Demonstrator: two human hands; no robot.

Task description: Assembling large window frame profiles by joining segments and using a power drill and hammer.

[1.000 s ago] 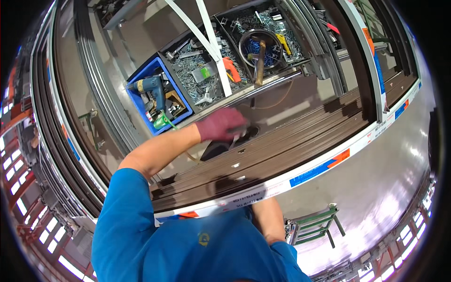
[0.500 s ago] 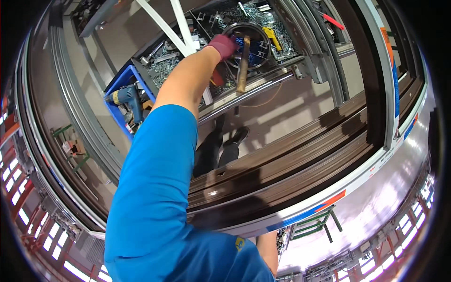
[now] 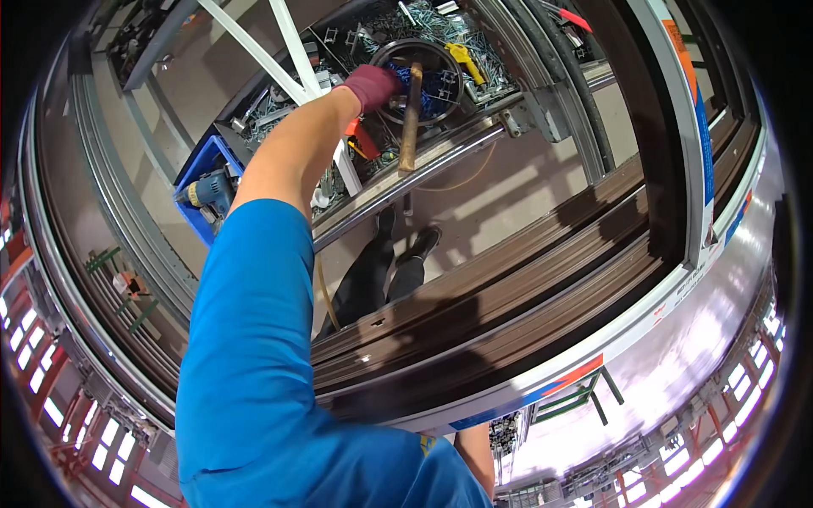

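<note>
My left hand (image 3: 373, 87), in a maroon glove, reaches into the left side of a round dark bowl (image 3: 458, 100). Its fingers point down into the bowl and are mostly hidden, so their grip does not show. Blue screws or similar small blue pieces (image 3: 434, 103) lie inside. Across the bowl's near rim rests a tool with a worn wooden handle (image 3: 410, 127), probably a hammer. A yellow tool (image 3: 465, 63) lies just right of the bowl among loose screws (image 3: 415, 27). Of my right arm only a bare forearm (image 3: 476, 453) shows at the bottom; its hand is hidden.
The bowl stands in a compartmented hardware tray (image 3: 373, 193). Two white bars (image 3: 294, 46) slant over it. Left of the tray is a blue crate (image 3: 190, 222) holding a drill (image 3: 209, 193). Long brown profiles (image 3: 542, 262) cross between me and the tray.
The view has shifted, so the tray, bowl and crate appear farther left. My left hand remains at the bowl's left side, its fingers a little deeper over the blue pieces.
</note>
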